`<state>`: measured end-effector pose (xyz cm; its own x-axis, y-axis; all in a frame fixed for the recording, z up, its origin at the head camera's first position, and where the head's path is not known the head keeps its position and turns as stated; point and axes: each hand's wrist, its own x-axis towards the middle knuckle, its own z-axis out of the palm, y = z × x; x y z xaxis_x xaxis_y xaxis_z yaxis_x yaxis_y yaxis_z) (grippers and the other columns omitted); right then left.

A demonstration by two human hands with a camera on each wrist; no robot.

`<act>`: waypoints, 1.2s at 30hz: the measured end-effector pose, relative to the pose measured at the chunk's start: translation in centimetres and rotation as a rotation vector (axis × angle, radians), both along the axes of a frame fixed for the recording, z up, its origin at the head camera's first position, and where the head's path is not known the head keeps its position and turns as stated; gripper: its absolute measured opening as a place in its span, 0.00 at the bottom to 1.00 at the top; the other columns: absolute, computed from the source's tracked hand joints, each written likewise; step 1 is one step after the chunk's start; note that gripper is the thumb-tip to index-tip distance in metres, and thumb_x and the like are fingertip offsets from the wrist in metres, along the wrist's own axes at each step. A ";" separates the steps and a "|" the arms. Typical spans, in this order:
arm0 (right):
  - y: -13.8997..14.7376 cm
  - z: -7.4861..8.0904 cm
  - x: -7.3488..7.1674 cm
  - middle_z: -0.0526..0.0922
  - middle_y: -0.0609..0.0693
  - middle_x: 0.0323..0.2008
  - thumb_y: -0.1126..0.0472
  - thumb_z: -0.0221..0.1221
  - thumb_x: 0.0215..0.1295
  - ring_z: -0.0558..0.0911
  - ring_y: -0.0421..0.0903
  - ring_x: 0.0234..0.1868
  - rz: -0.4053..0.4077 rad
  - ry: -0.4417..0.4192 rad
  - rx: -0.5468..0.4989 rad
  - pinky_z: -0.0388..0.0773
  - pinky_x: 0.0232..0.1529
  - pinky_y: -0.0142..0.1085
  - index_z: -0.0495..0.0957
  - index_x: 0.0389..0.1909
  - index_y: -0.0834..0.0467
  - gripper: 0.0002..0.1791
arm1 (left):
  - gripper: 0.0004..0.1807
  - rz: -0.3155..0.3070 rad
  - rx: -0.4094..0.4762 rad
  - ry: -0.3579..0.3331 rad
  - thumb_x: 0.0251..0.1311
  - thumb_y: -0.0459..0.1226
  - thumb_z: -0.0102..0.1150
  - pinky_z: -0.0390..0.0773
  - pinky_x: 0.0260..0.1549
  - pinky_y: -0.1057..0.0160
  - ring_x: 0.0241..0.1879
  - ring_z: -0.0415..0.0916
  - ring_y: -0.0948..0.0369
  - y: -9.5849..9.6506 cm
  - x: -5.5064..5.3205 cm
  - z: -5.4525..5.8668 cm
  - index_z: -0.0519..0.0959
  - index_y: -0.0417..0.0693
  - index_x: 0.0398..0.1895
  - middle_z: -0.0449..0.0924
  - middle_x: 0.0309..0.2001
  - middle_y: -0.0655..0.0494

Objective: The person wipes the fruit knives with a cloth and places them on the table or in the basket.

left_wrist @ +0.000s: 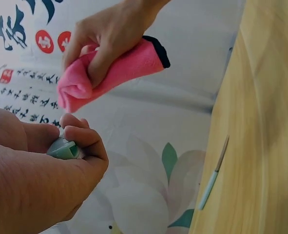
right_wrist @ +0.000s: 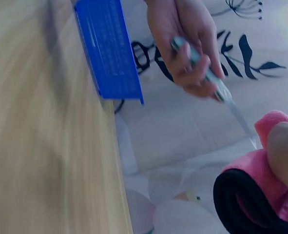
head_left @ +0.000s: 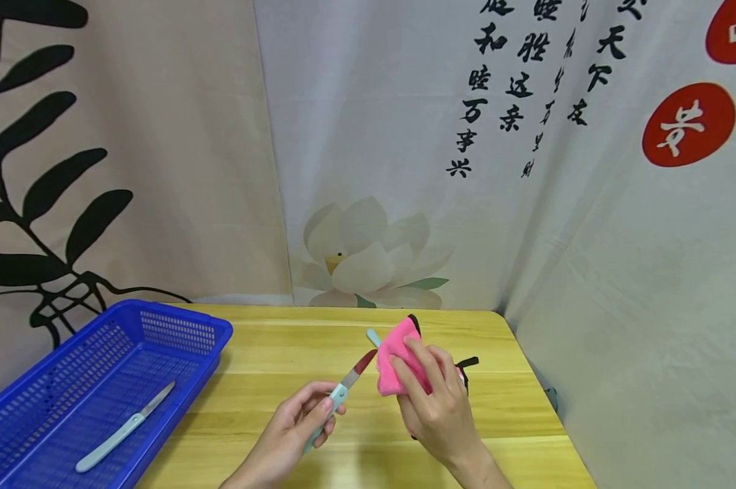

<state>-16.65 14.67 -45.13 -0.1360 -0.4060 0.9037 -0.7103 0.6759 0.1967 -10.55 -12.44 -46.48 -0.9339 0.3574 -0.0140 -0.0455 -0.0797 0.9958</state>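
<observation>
In the head view my left hand grips a small knife by its pale teal handle, blade pointing up to the right. The blade's upper part looks reddish, and its tip meets the edge of a pink cloth. My right hand holds that cloth, which is folded and has a black border, its fingers curled over it. A second teal-handled knife lies on the table in the left wrist view; only its handle end shows behind the cloth in the head view.
A blue plastic basket stands at the left of the wooden table. Inside it lies another pale-handled knife. Printed curtains hang behind the table and along its right side.
</observation>
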 end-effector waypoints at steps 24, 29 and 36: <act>-2.3 -1.4 0.8 0.88 0.60 0.63 0.57 0.52 0.89 0.83 0.61 0.54 0.005 0.011 0.123 0.89 0.51 0.49 0.91 0.56 0.55 0.18 | 0.23 -0.050 0.029 0.055 0.92 0.42 0.47 0.77 0.36 0.74 0.37 0.75 0.70 0.1 0.0 -0.2 0.70 0.32 0.75 0.82 0.51 0.55; -1.6 -1.4 0.4 0.87 0.60 0.64 0.57 0.52 0.88 0.83 0.62 0.53 -0.011 -0.011 0.105 0.88 0.50 0.50 0.90 0.57 0.55 0.17 | 0.23 -0.055 0.020 0.064 0.92 0.41 0.47 0.76 0.35 0.75 0.37 0.75 0.70 0.0 0.0 -0.2 0.70 0.32 0.75 0.83 0.50 0.58; -0.7 -1.2 -0.1 0.86 0.61 0.66 0.56 0.50 0.90 0.82 0.61 0.53 -0.051 -0.059 0.091 0.87 0.49 0.49 0.89 0.61 0.54 0.19 | 0.22 -0.061 0.015 0.088 0.92 0.40 0.47 0.76 0.35 0.75 0.38 0.76 0.71 -0.1 0.1 -0.3 0.71 0.32 0.75 0.84 0.50 0.60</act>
